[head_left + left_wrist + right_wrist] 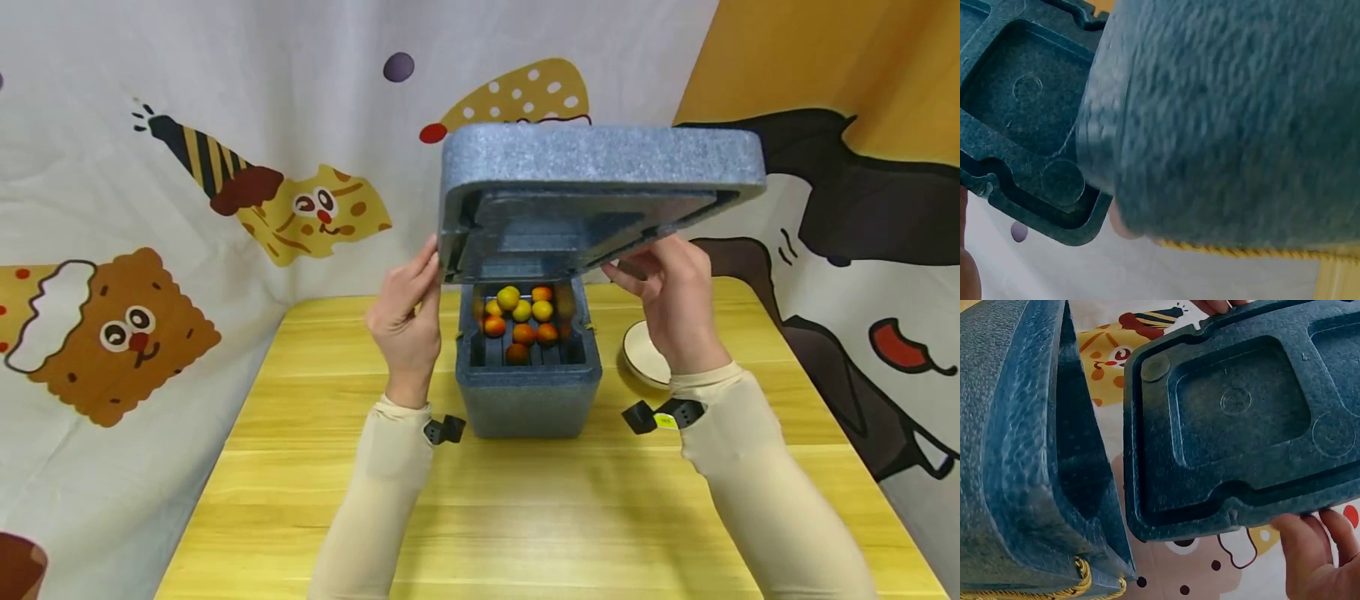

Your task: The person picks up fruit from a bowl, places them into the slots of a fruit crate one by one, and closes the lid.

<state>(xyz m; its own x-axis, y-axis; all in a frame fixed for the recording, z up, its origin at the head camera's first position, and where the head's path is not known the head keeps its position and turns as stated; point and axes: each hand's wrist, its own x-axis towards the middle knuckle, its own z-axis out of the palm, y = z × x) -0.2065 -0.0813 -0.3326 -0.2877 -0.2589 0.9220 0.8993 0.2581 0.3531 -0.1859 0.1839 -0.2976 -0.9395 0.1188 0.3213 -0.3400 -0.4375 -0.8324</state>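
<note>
A grey-blue foam box (528, 408) stands on the table, with several small round yellow and orange-red fruits (524, 334) inside. Above it, tilted so that its recessed underside shows, is the box's foam lid (600, 154). My left hand (408, 325) grips the lid's left edge, and my right hand (678, 304) holds its right edge. In the right wrist view the lid (1241, 431) is apart from the box wall (1016, 425), fingers and thumb of the right hand (1319, 556) at its rim. The box (1241, 125) hides much of the left wrist view.
A pale round plate (647, 354) with a dark rim lies right of the box, partly behind my right hand. Yellow twisted rope (1085, 578) is attached to the box. Behind the wooden table (315, 467) hangs a white cloth (315, 83) with cartoon prints.
</note>
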